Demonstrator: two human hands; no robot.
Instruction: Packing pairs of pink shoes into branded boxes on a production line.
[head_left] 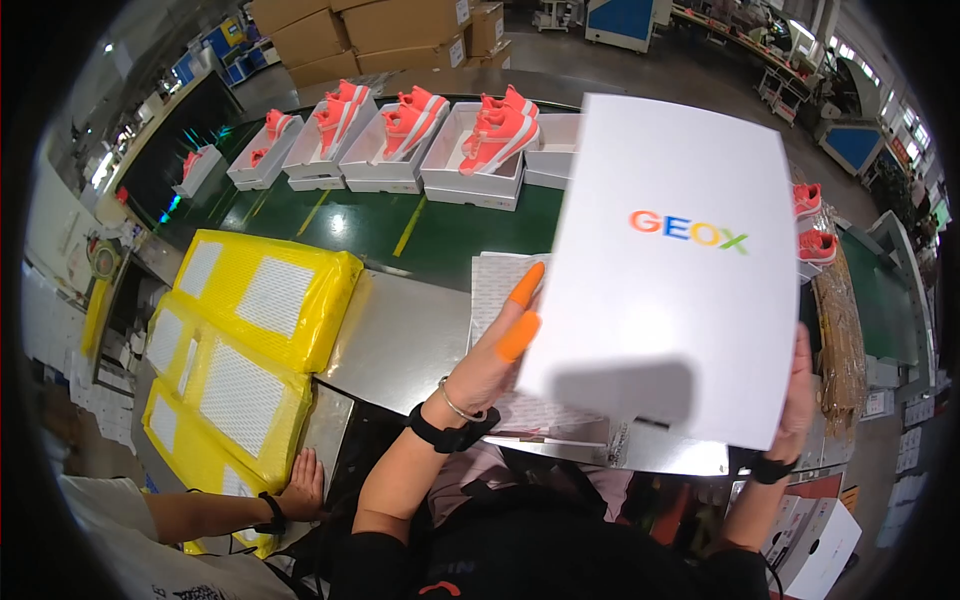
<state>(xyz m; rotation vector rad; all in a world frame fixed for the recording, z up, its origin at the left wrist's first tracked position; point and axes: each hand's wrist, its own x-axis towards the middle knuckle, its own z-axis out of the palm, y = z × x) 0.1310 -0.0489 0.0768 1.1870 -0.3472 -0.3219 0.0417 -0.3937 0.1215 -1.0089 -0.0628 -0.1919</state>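
Observation:
A large white shoebox [665,330] with coloured lettering on its face is lifted and tilted in front of me. My left hand [495,345], with orange covers on two fingertips, grips its left edge. At the opposite edge my right hand [797,400] holds the box, most of its fingers hidden behind it. Below the box, partly covered by it, printed tissue paper [492,285] lies on the metal table [385,325]. Whether the box has anything in it cannot be seen.
Open shoeboxes with coral sneakers [500,135] line the green conveyor [350,225]. Yellow-wrapped paper packs [265,300] lie at left, beside a co-worker's hand [303,487]. More sneakers [815,245] stand at right near a wrapped bundle [842,340]. White boxes [815,545] are at lower right.

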